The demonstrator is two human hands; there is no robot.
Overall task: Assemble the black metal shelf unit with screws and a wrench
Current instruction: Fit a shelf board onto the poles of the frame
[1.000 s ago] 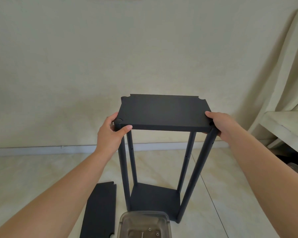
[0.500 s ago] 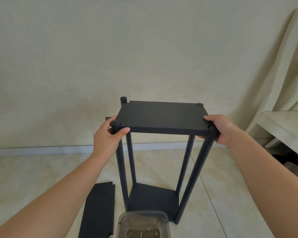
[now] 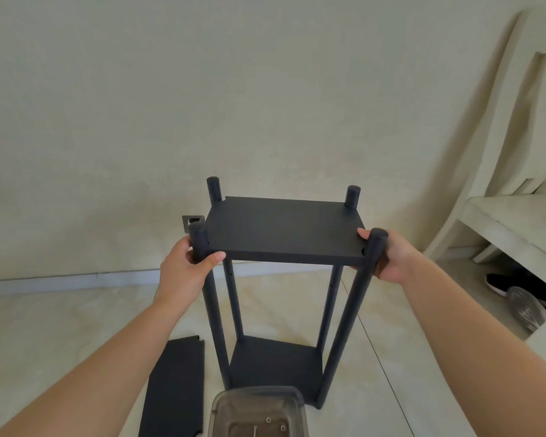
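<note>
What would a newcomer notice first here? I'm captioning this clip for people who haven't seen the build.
The eye lands on the black shelf frame standing on the floor in the centre, a black shelf panel sitting between its four posts near their tops. The left hand grips the near-left corner and the right hand the near-right. A spare black panel lies on the floor at lower left, beside a clear plastic container at the bottom edge.

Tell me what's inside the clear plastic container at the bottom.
The clear plastic container holds a few small screws. The frame's lower edge cuts off the rest.
</note>
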